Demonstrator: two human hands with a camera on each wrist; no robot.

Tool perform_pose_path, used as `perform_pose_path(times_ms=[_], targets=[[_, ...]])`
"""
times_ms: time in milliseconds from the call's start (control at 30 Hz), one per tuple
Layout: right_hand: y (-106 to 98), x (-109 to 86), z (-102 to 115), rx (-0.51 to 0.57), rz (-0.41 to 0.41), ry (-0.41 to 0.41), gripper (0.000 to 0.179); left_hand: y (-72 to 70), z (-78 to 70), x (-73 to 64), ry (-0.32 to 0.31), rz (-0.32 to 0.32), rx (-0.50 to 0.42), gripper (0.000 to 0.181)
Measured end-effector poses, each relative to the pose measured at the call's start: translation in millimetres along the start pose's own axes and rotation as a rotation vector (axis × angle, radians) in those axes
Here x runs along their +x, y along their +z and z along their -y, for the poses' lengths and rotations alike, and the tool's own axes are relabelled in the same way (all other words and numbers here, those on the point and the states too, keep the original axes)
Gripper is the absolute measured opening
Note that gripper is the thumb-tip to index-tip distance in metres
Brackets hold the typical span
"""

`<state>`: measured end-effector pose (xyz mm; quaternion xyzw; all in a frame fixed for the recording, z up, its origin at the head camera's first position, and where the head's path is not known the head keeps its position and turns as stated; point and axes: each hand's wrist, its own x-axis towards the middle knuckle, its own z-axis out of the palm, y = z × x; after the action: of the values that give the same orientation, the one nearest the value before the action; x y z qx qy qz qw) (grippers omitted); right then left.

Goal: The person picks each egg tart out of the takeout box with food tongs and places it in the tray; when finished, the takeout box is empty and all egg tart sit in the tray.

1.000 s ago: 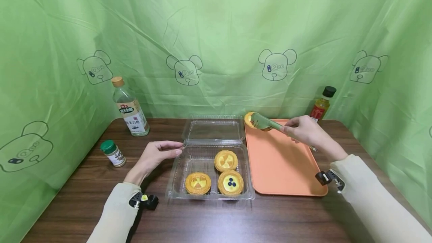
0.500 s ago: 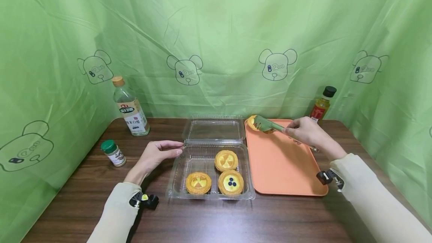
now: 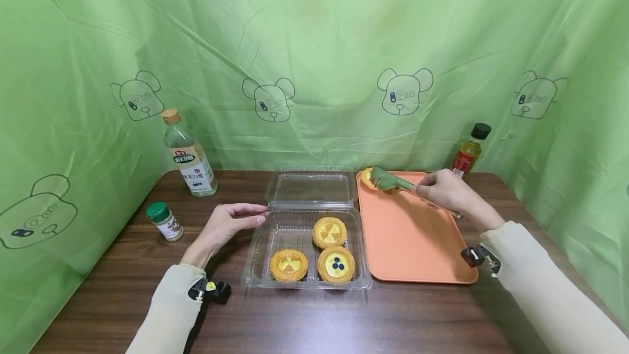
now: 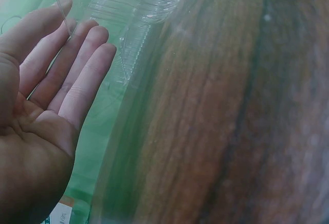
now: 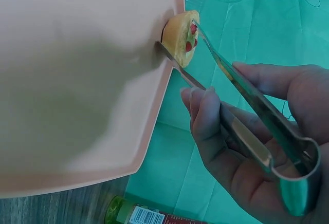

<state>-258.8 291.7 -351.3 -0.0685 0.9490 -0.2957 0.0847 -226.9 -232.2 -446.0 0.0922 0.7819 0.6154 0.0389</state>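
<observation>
My right hand [image 3: 444,189] grips metal tongs [image 3: 393,181] with a slotted end. Their tips hold a tart [image 5: 181,36] with red and green topping, standing on its side at the far left corner of the orange tray [image 3: 417,239]. My left hand [image 3: 227,228] touches the left rim of an opened clear plastic container [image 3: 260,275], its fingers nearly straight in the left wrist view. Inside the container lie a tart with yellow wedges [image 3: 289,265] at front left, a similar tart [image 3: 329,232] at right, and a blueberry tart [image 3: 336,265] before it.
At the back left stands a vinegar bottle [image 3: 194,171], with a green-capped spice jar [image 3: 167,223] in front. An oil bottle [image 3: 468,152] stands behind the tray's right corner. Green cloth [image 3: 334,31] encloses the wooden table [image 3: 275,321].
Over the last second my right hand has moved the tongs and tart slightly right and down, from beyond the tray's corner onto it. My left hand has stayed put.
</observation>
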Motion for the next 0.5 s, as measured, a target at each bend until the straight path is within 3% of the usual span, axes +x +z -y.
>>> perform_pose_path(times_ms=[167, 500], targets=[[0.6, -1.0, -0.1, -0.025, -0.011, 0.004, 0.031, 0.1, 0.3, 0.6, -0.003, 0.000, 0.003, 0.038], [-5.3, -7.5, 1.6, -0.019, 0.005, 0.033, 0.043, -0.2, -1.1, 0.5, -0.011, -0.001, -0.007, 0.038]])
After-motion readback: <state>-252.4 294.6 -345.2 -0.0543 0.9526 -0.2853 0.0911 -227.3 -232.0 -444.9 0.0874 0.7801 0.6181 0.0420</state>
